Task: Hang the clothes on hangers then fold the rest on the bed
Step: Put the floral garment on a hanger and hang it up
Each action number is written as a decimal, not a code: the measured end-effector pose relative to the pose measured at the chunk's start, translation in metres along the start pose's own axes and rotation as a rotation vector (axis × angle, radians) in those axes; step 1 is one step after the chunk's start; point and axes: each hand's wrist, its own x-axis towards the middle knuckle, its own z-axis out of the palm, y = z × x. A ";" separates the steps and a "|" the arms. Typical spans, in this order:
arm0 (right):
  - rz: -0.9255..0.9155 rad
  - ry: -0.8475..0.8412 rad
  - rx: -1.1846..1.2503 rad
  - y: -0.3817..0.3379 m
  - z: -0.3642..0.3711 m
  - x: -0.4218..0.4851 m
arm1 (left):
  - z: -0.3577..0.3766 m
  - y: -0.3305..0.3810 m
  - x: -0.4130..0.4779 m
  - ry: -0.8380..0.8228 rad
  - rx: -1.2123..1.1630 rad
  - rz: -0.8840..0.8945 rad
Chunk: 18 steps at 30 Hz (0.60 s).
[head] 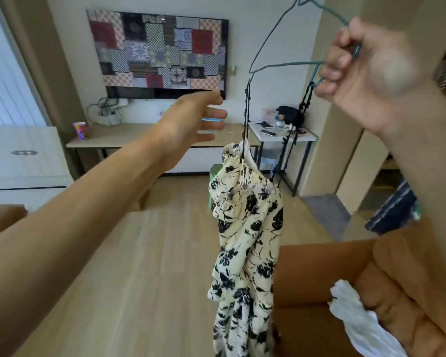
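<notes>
Above the wood floor (139, 253), right hand (366, 70) grips the hanger (273, 34) — left hand (191, 122) reaches forward, fingers straight.

teal thin wire hanger (289, 64), cream fabric dress (245, 228) with black floral blotch print, thin black dress straps (247, 109), patchwork wall cloth (160, 50) in red, blue, black, checked squares, orange-brown sofa (345, 266), white crumpled cloth (358, 313), navy pale-striped garment (394, 212), pale wood-grain floor (139, 253)

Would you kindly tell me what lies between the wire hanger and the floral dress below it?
In the head view, two thin black straps span that gap, running from the hanger, held by the right hand, down to the dress.
</notes>
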 end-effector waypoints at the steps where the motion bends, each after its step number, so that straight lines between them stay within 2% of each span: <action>1: -0.004 -0.003 0.014 0.007 -0.006 0.015 | 0.000 -0.004 0.009 0.011 0.008 -0.002; 7: -0.001 -0.047 0.054 0.042 -0.044 0.102 | 0.018 -0.015 0.076 0.053 0.065 -0.032; 13: -0.036 -0.055 0.035 0.059 -0.076 0.173 | 0.039 -0.027 0.143 0.033 0.172 0.034; 18: -0.029 -0.030 0.042 0.091 -0.099 0.218 | 0.050 -0.047 0.201 0.037 0.127 0.056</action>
